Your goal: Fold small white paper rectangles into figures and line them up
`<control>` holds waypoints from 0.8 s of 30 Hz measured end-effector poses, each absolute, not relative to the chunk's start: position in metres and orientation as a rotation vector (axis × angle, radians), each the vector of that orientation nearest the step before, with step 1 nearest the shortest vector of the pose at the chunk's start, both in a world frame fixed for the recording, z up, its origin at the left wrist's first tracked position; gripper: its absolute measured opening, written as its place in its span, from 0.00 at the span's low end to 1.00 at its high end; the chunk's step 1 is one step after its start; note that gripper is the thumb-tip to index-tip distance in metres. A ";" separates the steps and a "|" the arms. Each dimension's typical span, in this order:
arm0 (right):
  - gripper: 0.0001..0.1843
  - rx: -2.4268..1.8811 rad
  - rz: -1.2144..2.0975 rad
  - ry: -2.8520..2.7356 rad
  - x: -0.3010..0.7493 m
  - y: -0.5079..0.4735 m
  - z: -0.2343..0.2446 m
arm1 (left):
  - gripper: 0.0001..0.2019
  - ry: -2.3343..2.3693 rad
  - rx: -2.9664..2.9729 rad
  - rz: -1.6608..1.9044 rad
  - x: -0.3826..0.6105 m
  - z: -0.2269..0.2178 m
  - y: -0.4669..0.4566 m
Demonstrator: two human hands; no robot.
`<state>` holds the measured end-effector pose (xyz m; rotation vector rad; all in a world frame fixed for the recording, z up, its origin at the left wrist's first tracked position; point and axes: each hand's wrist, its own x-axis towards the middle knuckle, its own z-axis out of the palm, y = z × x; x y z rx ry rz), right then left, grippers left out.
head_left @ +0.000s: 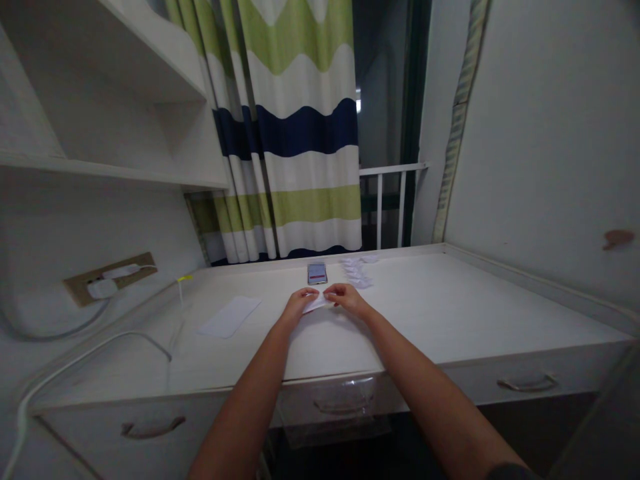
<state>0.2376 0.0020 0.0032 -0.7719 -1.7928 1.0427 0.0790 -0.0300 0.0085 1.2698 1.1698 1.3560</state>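
Paper slip [318,304], white and apparently folded, held in a narrow grip between left hand [299,308] and right hand [347,299] on the white surface [440,300]. Small folded papers [357,272] lie farther back, beside a smartphone [317,273]; one flat sheet [230,316] lies unfolded at left.

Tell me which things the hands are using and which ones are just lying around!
Being used:
left hand
right hand
small white paper, held between them

Just lying around:
phone
white paper sheet
pile of small white papers
white plug
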 end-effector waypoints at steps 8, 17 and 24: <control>0.17 -0.876 0.813 -1.847 0.238 0.004 0.002 | 0.13 1.142 1.264 1.264 0.082 0.009 -0.033; 0.21 -0.940 0.828 -1.653 0.240 0.009 0.001 | 0.19 1.027 1.271 1.195 0.084 0.013 -0.037; 0.23 -0.944 0.895 -1.543 0.242 0.010 0.002 | 0.20 1.037 1.337 1.253 0.082 0.012 -0.034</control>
